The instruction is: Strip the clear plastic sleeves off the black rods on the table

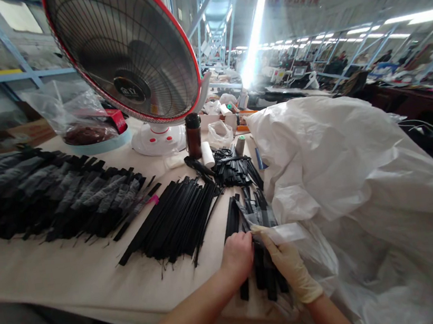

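Observation:
My bare left hand [237, 257] is closed, its fingertips meeting my right hand above a row of flat black strips [270, 274]; what lies inside its grip is hidden. A thin pale glove covers my right hand [287, 261], which pinches a piece of clear plastic film [288, 232]. Beneath both hands, the black strips lie lengthwise toward the table's front edge, partly covered by clear plastic. Left of my hands, a fanned bundle of longer black strips [172, 218] rests on the cloth. Smaller black pieces [236, 171] are heaped beyond my hands.
A large pile of plastic-wrapped black strips [57, 196] spreads across the left. A red-rimmed fan heater [126, 51] stands at the back, with a brown bottle [194, 135] and a white roll [207, 155] near its base. White plastic sheeting [352, 165] bulges along the right.

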### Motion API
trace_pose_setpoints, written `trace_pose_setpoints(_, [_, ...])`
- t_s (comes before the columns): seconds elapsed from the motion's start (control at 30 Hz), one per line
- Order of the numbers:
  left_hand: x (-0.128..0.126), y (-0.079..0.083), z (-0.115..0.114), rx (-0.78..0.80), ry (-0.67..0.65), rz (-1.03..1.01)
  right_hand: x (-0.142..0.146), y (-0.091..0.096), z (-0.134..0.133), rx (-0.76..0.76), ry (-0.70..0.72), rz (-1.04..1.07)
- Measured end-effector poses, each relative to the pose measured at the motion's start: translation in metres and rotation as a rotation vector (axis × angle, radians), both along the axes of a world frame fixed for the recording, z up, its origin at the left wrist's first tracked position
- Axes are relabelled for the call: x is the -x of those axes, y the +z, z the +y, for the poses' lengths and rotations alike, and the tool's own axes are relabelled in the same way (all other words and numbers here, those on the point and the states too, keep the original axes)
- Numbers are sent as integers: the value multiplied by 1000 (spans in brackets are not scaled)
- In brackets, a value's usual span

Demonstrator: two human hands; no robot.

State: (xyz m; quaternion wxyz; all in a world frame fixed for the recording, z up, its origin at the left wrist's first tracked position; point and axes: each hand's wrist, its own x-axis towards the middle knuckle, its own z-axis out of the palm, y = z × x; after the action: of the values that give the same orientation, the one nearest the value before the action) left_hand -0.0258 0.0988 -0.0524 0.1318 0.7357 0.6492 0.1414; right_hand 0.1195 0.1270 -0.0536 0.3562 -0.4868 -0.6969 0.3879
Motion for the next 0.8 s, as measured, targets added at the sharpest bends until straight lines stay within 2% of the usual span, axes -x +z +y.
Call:
trace_pose_setpoints(0.07, [-2,-1,0,13,-32,9,0,0,1,16,9,-19])
trace_pose_setpoints(0.17, [9,-1,3,14,-60,27,2,-1,2,51,0,-55])
trace_pose_setpoints(0.33, [28,-1,15,5,123,85,6,-6,3,56,-59,-98])
trace_pose_setpoints(0.6, [53,-2,22,121,286,144,11,-9,2,93,-108,-13])
trace_pose_setpoints(0.7, [58,0,20,148,320,128,13,-3,2,94,-122,57])
trace_pose_setpoints(0.8, [60,0,22,163,351,64,8,13,2,56,-153,137])
